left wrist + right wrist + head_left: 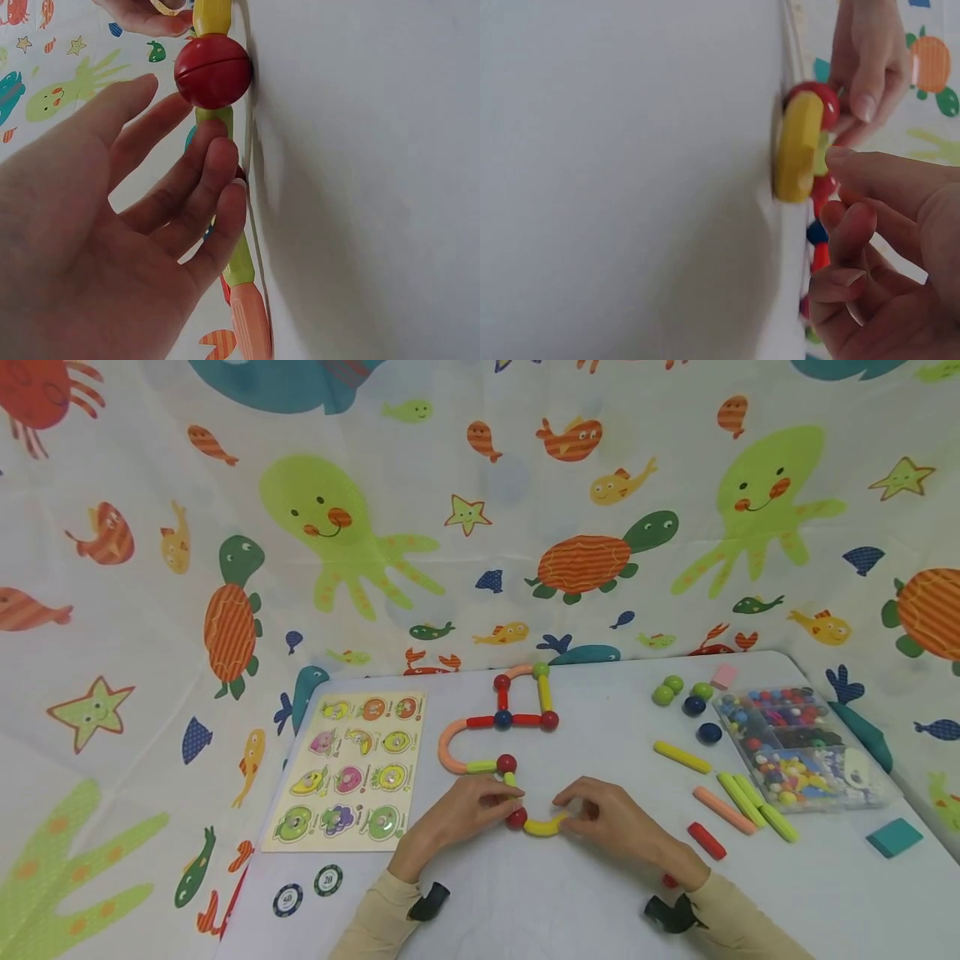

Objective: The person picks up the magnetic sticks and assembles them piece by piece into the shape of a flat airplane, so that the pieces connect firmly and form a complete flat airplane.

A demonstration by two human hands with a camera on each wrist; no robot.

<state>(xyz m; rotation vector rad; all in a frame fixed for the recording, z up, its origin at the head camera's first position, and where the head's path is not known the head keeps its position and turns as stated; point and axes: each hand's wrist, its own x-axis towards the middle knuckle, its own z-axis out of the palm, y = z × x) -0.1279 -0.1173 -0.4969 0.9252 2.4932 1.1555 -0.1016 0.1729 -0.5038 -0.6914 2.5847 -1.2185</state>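
Red balls, one blue ball, one green ball and coloured rods form a winding chain on the table. At its near end, a red ball (517,817) joins a short green rod (510,779) to a curved yellow rod (542,827). My left hand (474,806) is at the green rod, its fingertips overlapping the rod in the left wrist view while the thumb stands apart. Close beside the yellow rod's free end is my right hand (611,814). Its fingers are loosely bent, with a gap between thumb and forefinger in the right wrist view.
Left of the chain lies a fruit puzzle board (341,777), with two round chips (327,880) nearer me. At right are loose rods (681,757), green balls (663,695), dark blue balls (708,732), a divided bead box (862,793) and a teal block (895,838).
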